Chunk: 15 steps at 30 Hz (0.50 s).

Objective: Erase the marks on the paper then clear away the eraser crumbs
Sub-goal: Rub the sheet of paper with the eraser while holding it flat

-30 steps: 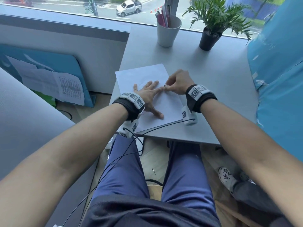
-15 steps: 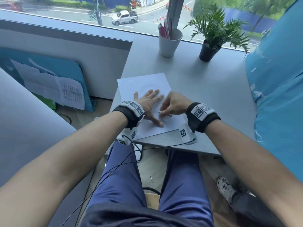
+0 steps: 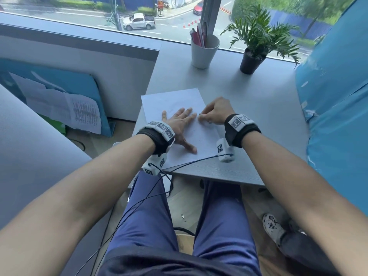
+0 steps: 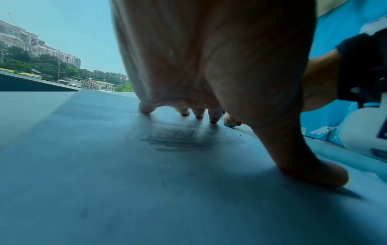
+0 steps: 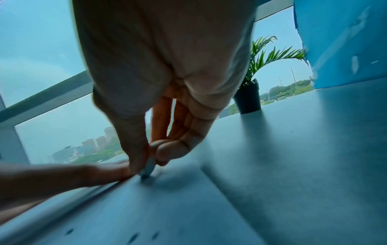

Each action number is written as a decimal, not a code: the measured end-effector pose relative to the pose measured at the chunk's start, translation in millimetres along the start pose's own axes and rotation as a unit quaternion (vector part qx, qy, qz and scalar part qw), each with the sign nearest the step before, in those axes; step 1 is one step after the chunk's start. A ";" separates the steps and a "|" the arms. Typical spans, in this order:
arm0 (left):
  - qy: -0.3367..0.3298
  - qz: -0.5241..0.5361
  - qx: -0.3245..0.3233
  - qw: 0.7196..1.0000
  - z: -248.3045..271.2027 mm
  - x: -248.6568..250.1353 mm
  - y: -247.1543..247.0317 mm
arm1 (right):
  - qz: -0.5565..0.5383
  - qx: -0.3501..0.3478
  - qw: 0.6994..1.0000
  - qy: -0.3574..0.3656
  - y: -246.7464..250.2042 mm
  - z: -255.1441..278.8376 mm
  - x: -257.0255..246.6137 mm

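Desk: hands farther up paper.

A: Items on the grey worktop, far edge?
B: One white cup holding pens and red-cased items, upright. One potted plant, green fronds, black pot, standing just to the right of the cup.

A: Behind them?
B: A window. Through it: a road, a silver pickup truck, orange traffic cones.

A: Left of the worktop?
B: A blue board leaning against the wall, printed sheets fixed to it.

A: Right side?
B: Blue sheeting.

A: Floor level?
B: One spotted white shoe, lower right.
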<state>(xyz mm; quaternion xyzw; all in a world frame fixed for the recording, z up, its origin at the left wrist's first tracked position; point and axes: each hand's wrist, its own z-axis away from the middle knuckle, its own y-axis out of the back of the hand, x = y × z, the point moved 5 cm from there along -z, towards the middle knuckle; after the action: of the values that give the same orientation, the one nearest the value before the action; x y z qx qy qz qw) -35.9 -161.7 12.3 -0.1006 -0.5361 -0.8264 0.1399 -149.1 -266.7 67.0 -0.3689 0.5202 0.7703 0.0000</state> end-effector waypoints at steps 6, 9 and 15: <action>0.000 0.006 0.001 1.000 -1.0 -1.5 -1.4 | 0.028 -0.152 0.987 0.050 -33.7 37.2 -13.4; -0.001 0.006 -0.001 1.000 -0.8 -0.4 -0.2 | 0.011 -0.053 0.998 0.034 -15.3 14.5 -5.3; 0.004 0.003 0.002 1.000 -1.9 -1.1 -1.3 | 0.038 -0.087 0.995 0.017 -25.3 29.8 -14.0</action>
<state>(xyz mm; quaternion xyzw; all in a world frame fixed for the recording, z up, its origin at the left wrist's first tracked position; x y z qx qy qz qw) -35.3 -162.8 10.1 -0.0990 -0.5367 -0.8254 0.1447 -146.2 -225.9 60.3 -0.3600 0.4648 0.8059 -0.0702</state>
